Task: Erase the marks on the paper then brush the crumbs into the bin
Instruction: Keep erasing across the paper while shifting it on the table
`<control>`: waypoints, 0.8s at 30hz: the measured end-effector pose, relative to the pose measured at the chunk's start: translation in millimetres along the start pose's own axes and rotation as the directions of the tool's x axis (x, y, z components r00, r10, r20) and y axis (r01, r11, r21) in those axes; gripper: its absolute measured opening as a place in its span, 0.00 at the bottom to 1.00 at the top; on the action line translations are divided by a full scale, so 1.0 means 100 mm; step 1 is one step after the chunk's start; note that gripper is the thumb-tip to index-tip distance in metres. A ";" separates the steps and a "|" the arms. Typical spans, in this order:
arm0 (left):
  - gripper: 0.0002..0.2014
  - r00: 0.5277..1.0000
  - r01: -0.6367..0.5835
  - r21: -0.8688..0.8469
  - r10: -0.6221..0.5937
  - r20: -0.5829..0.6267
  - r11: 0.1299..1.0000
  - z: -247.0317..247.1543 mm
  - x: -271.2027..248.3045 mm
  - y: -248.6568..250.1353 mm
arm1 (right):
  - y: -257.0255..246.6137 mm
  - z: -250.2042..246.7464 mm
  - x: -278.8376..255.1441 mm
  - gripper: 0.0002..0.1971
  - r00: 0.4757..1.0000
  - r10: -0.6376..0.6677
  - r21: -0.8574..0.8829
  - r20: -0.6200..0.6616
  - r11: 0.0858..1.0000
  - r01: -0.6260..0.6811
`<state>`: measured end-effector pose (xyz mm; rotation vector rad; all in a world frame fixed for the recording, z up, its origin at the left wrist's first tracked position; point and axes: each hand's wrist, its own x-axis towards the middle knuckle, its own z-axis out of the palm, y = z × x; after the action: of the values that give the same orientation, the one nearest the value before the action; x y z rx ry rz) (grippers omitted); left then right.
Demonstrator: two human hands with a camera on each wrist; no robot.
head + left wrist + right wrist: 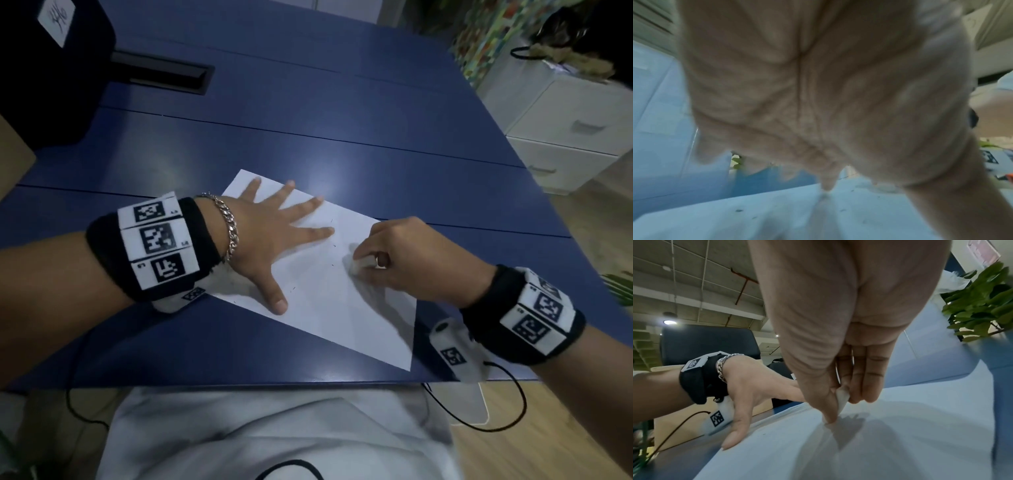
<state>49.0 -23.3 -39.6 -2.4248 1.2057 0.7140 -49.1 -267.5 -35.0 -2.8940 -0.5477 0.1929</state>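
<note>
A white sheet of paper (pixel 329 301) lies on the blue table (pixel 308 144), turned at an angle. My left hand (pixel 274 233) presses flat on its left part with fingers spread. My right hand (pixel 394 253) pinches a small white eraser (pixel 361 263) between thumb and fingers, its tip on the paper near the middle. In the right wrist view the eraser (pixel 841 398) shows between thumb and fingers against the paper (pixel 900 443). A few small dark crumbs (pixel 333 255) dot the sheet, also seen as crumbs (pixel 739 210) in the left wrist view. The left palm (pixel 818 97) fills that view.
A large black box (pixel 51 68) stands at the table's back left, beside a dark cable slot (pixel 171 72). White drawers (pixel 575 130) sit to the right of the table. Wrist cables hang off the table's front edge. A green plant (pixel 982 305) is to the right.
</note>
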 end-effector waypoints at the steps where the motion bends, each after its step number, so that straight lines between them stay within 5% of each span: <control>1: 0.67 0.999 -0.040 -0.042 0.041 0.008 0.998 -0.01 0.03 0.00 | 0.01 -0.01 0.01 0.06 1.000 -0.005 0.004 0.006 1.000 0.005; 8: 0.68 0.998 -0.027 -0.118 0.034 0.053 0.993 0.01 0.13 0.10 | -0.12 0.07 -0.05 0.10 0.994 0.100 -0.015 -0.033 0.995 -0.101; 14: 0.70 0.997 -0.005 -0.101 0.012 0.070 0.995 0.01 0.14 0.11 | -0.48 0.11 -0.14 0.08 0.978 -0.171 0.062 0.121 0.984 0.164; 19: 0.73 0.997 0.000 -0.083 0.006 0.072 0.997 0.00 0.14 0.12 | -0.29 0.04 0.10 0.14 0.996 -0.088 0.023 -0.031 0.996 0.089; 24: 0.73 0.997 0.013 -0.083 -0.007 0.076 0.996 0.00 0.14 0.13 | -0.51 0.09 -0.01 0.07 0.948 -0.252 0.057 0.195 0.968 0.246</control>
<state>45.5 -39.4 -48.8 -2.4454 1.1550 0.8619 -68.9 -220.1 -32.9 -2.7566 -0.9288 0.4544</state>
